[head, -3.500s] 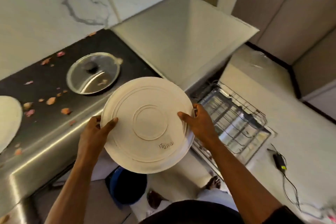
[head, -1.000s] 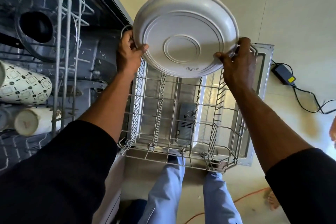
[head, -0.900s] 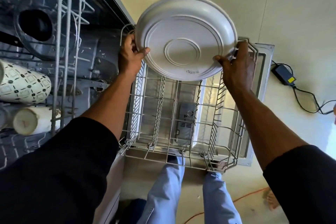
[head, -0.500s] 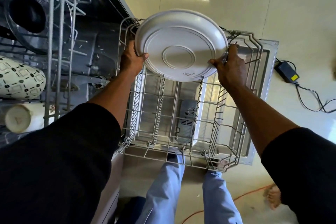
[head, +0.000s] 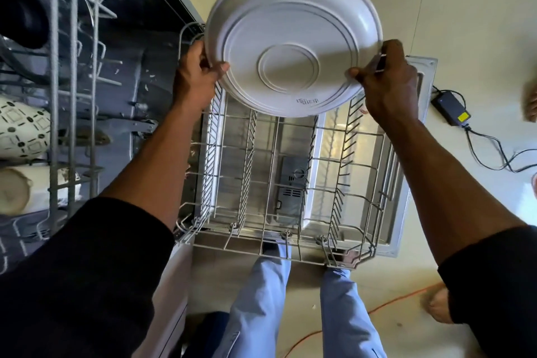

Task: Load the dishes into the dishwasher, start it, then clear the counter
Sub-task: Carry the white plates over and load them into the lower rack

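Round white plastic plate (head: pixel 293 38), rim pinched thumb-to-fingers by left hand (head: pixel 194 78) and right hand (head: pixel 389 87), rises back above grey wire dishwasher rack (head: pixel 246 166); slotting pending.

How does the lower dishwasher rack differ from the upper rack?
The lower rack is drawn out over the open door and shows no dishes; the upper rack holds a patterned cup and a plain cup. The plate, held by the left hand and right hand, is over the lower rack, not the upper rack. Both are pale wire.
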